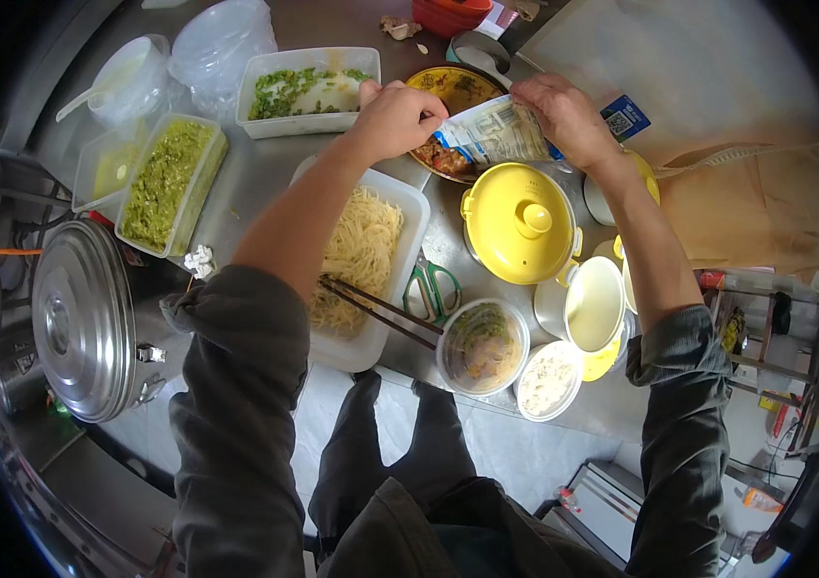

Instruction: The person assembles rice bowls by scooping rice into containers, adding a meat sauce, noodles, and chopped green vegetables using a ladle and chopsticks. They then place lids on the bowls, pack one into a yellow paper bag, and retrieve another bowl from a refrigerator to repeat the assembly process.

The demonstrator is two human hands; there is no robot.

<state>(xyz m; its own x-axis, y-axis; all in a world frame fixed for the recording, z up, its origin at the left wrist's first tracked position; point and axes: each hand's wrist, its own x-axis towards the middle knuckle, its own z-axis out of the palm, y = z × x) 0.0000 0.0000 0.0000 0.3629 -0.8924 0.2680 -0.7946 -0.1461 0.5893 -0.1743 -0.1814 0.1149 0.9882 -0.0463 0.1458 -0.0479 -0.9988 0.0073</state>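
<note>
Both of my hands hold a blue and clear plastic packet (pixel 501 133) at the far middle of the counter. My left hand (pixel 393 118) pinches its left end, and the fingers of my right hand (pixel 566 118) are closed on its right end. The packet is tilted over a dark-rimmed yellow bowl (pixel 460 87) with reddish chunky food in it, and it covers part of that bowl. What the packet contains is hard to make out. Just nearer than the packet stands a pot with a yellow lid (pixel 515 223).
Noodles fill a white tub (pixel 418 217), with chopsticks (pixel 380 313) resting across its edge. Nearby are green-handled scissors (pixel 431 292), a round clear-lidded container (pixel 482 347) and a cream cup (pixel 594 303). Tubs of chopped greens (pixel 308 123) and green paste (pixel 169 183) stand left.
</note>
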